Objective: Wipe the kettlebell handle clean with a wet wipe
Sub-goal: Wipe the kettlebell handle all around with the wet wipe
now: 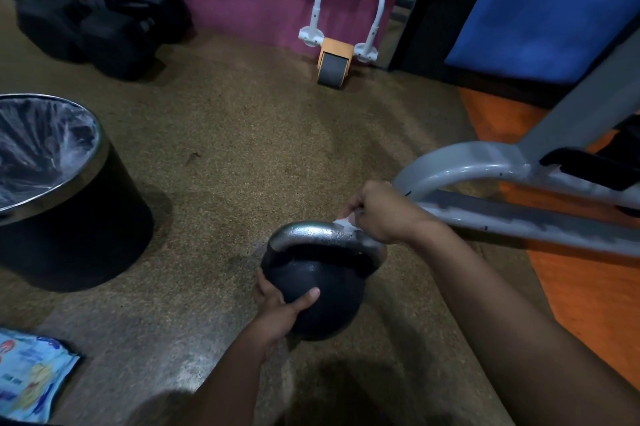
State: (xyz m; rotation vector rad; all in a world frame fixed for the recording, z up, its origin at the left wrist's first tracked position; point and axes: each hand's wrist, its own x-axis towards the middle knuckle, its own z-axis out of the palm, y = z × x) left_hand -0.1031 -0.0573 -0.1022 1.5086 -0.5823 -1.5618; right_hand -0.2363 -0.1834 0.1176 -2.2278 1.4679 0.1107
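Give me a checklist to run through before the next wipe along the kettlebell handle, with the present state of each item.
1. Wet wipe pinched in right hand: ok.
2. Wipe touching handle: ok, at its right end.
3. Left hand steadying kettlebell body: ok.
4. Handle's left part free of fingers: ok.
5. Handle clean: cannot tell; it looks wet.
6. Bin lined and open for the used wipe: ok.

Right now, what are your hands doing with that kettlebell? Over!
Left hand steadying the kettlebell ball. Right hand pinching the wet wipe on the handle, right end. Nothing in the way.
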